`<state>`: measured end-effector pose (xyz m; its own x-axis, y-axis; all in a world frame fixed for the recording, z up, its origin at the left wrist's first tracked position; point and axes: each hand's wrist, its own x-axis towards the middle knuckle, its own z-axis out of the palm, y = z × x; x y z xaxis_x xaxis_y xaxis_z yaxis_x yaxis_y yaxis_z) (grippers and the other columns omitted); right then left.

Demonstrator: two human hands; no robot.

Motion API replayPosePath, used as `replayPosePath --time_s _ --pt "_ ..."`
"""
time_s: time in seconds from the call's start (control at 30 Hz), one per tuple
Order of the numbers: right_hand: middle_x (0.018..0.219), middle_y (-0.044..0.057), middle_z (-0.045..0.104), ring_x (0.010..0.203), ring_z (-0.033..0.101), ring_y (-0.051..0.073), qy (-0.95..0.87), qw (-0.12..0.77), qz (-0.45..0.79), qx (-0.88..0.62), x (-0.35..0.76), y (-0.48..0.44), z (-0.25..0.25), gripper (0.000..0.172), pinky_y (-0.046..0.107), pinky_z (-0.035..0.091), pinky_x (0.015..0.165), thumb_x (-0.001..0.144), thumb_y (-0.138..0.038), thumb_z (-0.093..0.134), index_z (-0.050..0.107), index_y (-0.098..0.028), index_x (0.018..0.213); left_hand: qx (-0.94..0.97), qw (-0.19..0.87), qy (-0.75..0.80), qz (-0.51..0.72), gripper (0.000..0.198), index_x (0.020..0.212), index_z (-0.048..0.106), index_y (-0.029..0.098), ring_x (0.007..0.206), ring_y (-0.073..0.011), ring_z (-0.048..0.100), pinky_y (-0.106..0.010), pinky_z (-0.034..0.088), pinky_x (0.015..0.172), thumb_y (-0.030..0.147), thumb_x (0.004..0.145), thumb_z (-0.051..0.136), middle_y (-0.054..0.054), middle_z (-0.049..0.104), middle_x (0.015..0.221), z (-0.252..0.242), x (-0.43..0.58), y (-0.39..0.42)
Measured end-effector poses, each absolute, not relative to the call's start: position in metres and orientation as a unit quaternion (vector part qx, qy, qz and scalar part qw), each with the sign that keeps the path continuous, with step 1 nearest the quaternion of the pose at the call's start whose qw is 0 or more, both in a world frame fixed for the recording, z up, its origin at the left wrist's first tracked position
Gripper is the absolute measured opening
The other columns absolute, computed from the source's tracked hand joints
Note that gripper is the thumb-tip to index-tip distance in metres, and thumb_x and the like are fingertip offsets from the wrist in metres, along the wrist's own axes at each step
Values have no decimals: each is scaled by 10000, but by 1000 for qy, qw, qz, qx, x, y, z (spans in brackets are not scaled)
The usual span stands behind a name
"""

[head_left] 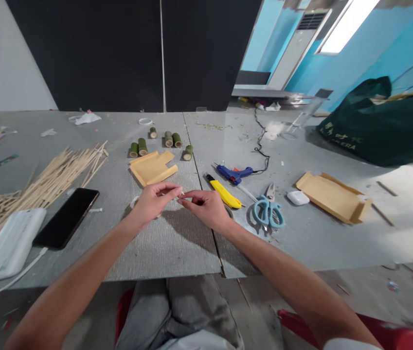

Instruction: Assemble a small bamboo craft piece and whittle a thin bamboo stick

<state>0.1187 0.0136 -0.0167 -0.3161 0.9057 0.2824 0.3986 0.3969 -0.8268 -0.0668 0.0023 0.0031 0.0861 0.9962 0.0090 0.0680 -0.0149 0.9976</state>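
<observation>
My left hand (151, 203) and my right hand (209, 207) meet over the grey table, fingertips pinched together. Between them is a tiny pale piece (182, 193), too small to name. Just beyond my left hand lies a folded brown cardboard piece (151, 167). A pale round thing is partly hidden behind that hand. Close to my right hand lies a yellow utility knife (226, 193), with a blue glue gun (235, 174) behind it. Light-blue-handled scissors (269, 211) rest farther right. Several short green bamboo pieces (169, 139) stand beyond the cardboard.
Many thin wooden sticks (56, 172) are piled at left, near a black phone (66, 218) and a white power bank (11, 243). To the right are a white earbud case (297, 198), a cardboard tray (332, 197) and a dark green bag (377, 121). The glue gun's cord (260, 141) runs backward.
</observation>
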Motion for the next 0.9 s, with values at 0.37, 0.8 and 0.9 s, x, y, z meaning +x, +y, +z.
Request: replayPosePath --time_s 0.37,0.8,0.9 --pt "464 -61 434 462 283 72 -737 427 317 -417 120 15 -21 273 239 230 453 872 -400 705 829 -158 890 534 519 504 437 289 915 825 244 884 -174 649 -285 487 791 501 782 806 -50 783 942 5 -70 2" --pt "507 -29 559 469 361 80 -770 462 215 -384 123 15 -25 296 227 302 469 922 -441 681 823 -182 902 559 524 490 416 280 921 821 245 742 -142 606 -267 469 658 491 790 789 -43 761 868 6 -73 3" --pt "501 -29 559 464 368 77 -778 456 207 -381 124 15 -24 326 224 305 468 928 -470 677 818 -179 882 568 526 483 410 282 916 808 228 733 -140 609 -261 463 639 483 802 772 -41 751 851 6 -73 3"
